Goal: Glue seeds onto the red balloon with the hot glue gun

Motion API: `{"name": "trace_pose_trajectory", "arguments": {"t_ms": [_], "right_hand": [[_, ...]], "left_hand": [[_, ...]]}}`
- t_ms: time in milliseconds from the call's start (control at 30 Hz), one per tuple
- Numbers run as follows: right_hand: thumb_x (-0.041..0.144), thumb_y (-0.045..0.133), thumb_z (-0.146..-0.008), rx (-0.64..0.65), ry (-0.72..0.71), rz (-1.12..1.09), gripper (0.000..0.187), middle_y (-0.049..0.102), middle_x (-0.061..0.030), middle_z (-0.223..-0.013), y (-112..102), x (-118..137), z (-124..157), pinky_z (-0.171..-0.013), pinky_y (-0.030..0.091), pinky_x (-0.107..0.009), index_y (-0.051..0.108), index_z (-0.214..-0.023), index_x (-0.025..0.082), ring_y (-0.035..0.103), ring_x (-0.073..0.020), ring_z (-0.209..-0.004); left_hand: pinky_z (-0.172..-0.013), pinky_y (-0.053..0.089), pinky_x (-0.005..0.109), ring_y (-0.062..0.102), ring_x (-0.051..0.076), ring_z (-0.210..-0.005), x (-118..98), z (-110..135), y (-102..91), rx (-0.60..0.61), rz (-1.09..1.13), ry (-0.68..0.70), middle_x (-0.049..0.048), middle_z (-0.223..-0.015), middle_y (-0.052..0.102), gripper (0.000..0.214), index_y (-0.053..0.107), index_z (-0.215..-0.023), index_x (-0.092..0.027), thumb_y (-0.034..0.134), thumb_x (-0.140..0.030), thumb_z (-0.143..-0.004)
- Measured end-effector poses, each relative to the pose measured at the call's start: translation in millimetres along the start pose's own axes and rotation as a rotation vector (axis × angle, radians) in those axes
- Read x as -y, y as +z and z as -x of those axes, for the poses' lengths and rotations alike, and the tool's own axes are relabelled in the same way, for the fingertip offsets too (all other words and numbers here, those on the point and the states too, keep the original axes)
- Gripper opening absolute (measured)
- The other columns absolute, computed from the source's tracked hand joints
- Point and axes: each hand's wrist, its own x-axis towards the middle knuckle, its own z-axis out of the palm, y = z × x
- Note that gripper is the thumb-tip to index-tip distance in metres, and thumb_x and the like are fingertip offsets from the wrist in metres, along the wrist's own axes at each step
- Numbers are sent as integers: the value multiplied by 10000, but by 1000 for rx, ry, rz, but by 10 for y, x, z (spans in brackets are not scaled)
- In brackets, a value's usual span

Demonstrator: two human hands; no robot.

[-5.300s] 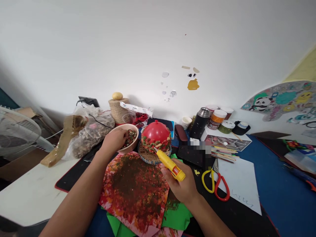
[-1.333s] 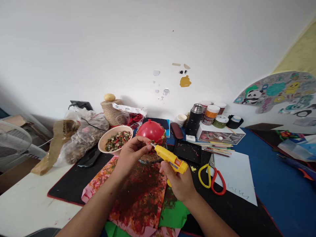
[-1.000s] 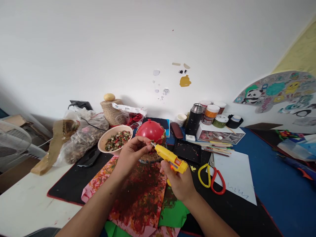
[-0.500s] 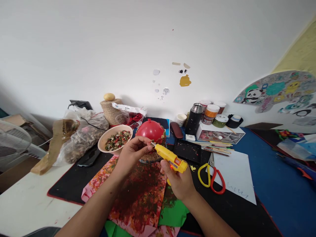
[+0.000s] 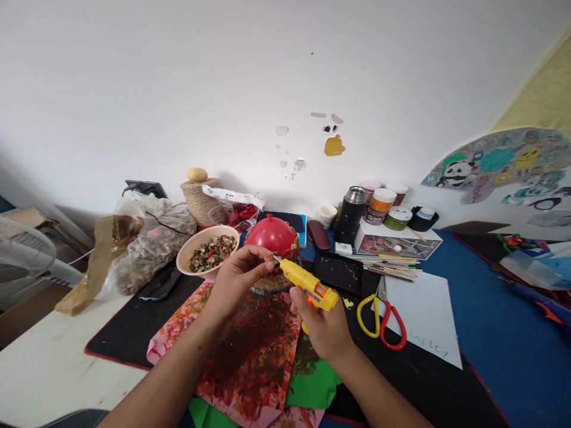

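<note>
My right hand (image 5: 325, 324) is wrapped round a yellow hot glue gun (image 5: 307, 284), whose tip points up and left. At that tip, my left hand (image 5: 243, 272) pinches a small painted piece (image 5: 273, 259), mostly hidden by the fingers; it looks like the bits in the bowl. Just behind both hands sits a red balloon (image 5: 270, 233) with similar dark pieces round its lower side. The balloon rests on a woven, basket-like base (image 5: 271, 284). Left of it stands a pale bowl (image 5: 184, 259) of red and green painted pieces.
Paint-stained paper (image 5: 250, 356) lies under my hands. To the right are scissors (image 5: 387, 324), a black tray (image 5: 339, 272), white paper (image 5: 423, 315) and thin sticks (image 5: 397, 266). A black flask (image 5: 350, 215) and paint jars (image 5: 397, 218) stand behind. Twine (image 5: 201, 202) and a plastic bag (image 5: 151, 249) are at left.
Almost nothing has moved. The glue gun stays at the small piece in my left fingers, and the whole view has shifted very slightly.
</note>
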Motion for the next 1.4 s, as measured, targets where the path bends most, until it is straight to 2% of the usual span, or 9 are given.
{"name": "trace_pose_trajectory", "arguments": {"t_ms": [733, 1400], "right_hand": [[530, 600, -1074, 24, -43, 62, 492, 561, 22, -553, -1, 27, -22, -506, 408, -262, 603, -683, 231, 549, -148, -489], [564, 590, -1068, 26, -16, 86, 521, 541, 25, -538, -6, 24, -24, -482, 395, -260, 592, -667, 233, 535, -143, -472]], "left_hand": [[-780, 571, 250, 713, 165, -841, 37, -12, -30, -19, -16, 46, 27, -919, 791, 305, 810, -951, -204, 991, -373, -772], [-740, 567, 236, 703, 159, -805, 9, -8, -28, -57, -15, 62, 22, -878, 779, 316, 804, -954, -211, 989, -388, -769]]}}
